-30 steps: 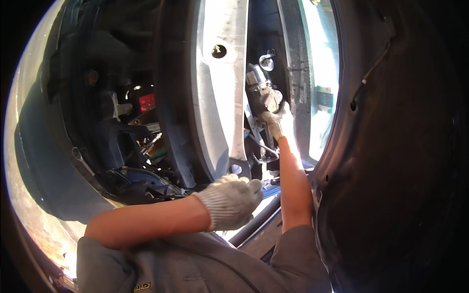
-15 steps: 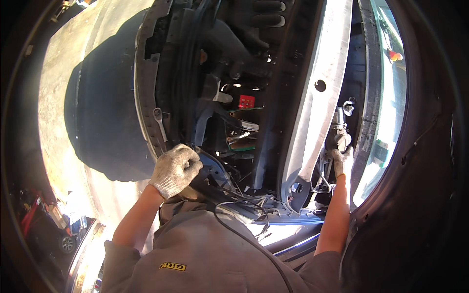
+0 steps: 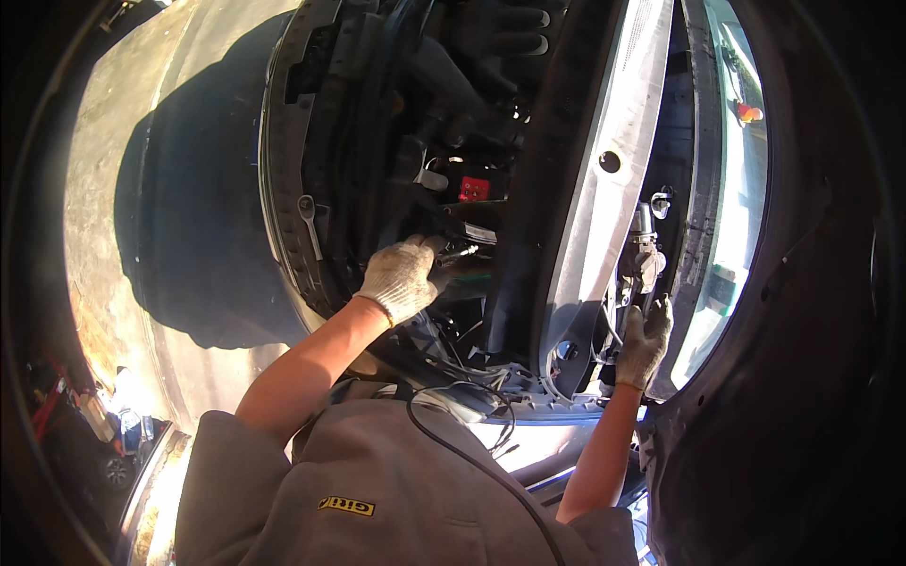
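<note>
My left hand (image 3: 401, 276), in a whitish knit glove, reaches into a car's dark engine bay. Its fingers curl in beside a short shiny metal piece (image 3: 460, 253); whether they grip that piece is hidden. Toward the windshield, my gloved right hand (image 3: 645, 349) has its fingers apart and holds nothing. It lies just below a silvery motor-like unit (image 3: 645, 264), set in the channel behind a long pale metal crossbar (image 3: 604, 189). A ratchet wrench (image 3: 309, 224) rests on the front edge of the bay, left of my left hand.
Deep in the bay sits a red block (image 3: 474, 189). A black cable (image 3: 453, 436) loops across my front. The raised hood (image 3: 783, 377) curves along the right, beside the windshield (image 3: 736, 217). Left of the car lies a sunlit floor (image 3: 104, 217) with a large shadow.
My left hand has moved right and deeper into the bay from its front edge. My right hand has drawn back from the motor-like unit, and its fingers have spread.
</note>
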`<state>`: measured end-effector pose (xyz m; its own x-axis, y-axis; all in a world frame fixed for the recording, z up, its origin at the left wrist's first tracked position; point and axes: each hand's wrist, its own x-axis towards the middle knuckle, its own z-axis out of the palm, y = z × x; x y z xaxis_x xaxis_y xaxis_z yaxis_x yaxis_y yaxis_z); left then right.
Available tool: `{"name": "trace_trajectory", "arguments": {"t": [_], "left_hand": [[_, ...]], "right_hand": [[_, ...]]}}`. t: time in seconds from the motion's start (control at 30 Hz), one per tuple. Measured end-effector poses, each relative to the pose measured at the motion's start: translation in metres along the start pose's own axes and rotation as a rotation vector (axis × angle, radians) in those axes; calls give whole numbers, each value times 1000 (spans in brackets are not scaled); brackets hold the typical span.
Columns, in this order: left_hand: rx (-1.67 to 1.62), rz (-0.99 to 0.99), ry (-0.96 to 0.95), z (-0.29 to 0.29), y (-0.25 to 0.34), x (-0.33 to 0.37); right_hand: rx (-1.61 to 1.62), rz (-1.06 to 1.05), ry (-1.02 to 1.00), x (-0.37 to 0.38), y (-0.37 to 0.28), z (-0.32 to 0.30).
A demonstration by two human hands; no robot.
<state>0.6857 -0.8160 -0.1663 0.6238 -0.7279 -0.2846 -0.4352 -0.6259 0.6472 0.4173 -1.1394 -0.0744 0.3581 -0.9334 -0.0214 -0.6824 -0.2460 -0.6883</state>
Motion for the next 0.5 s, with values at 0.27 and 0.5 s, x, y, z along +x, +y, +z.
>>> {"name": "trace_trajectory", "arguments": {"t": [0.27,0.5], "left_hand": [[28,115,125,28,3,9],[-281,321,287,-19,33,-59]], "right_hand": [[47,-361,-245,-105,-88,34],[604,261,-730,-154,-130,109]]}}
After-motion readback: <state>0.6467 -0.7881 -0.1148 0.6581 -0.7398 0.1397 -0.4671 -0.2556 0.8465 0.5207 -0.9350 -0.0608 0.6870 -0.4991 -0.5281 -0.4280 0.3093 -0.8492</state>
